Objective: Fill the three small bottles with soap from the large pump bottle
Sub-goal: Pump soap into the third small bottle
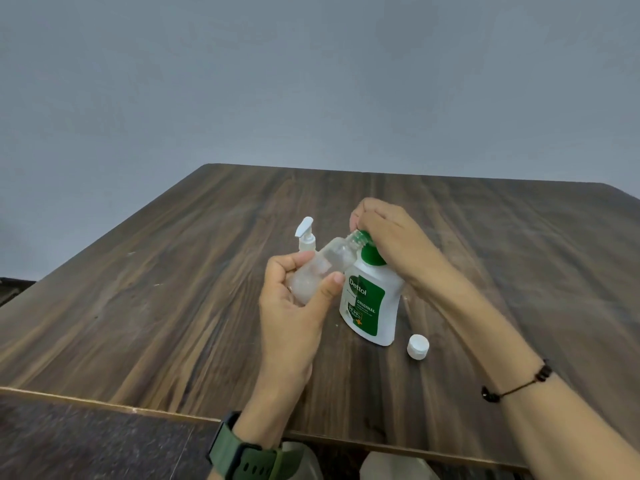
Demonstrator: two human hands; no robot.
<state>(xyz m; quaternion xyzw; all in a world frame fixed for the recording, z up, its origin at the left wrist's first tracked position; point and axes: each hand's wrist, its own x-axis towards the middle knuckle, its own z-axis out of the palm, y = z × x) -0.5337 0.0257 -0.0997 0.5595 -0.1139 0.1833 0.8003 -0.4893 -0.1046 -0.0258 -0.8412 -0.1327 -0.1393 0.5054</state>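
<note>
Our left hand (pixel 298 299), nearest, grips a tilted small clear bottle (pixel 323 265), mouth under the Dettol pump bottle (pixel 372 299) mid-tabletop (pixel 173 289). Our right hand (pixel 388 237) curls over the pump. We judge filling underway; next, steady presses.

Left hand (pixel 298 299) raised, palm up, fingers and thumb curled in a grip; right hand (pixel 388 237) bent down, fingers pressing

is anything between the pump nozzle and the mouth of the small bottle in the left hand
Nothing visible does. The left hand holds the small clear bottle tilted, its open mouth right up at the green pump head of the large soap bottle. The right hand covers the pump top, hiding the nozzle tip.
</note>
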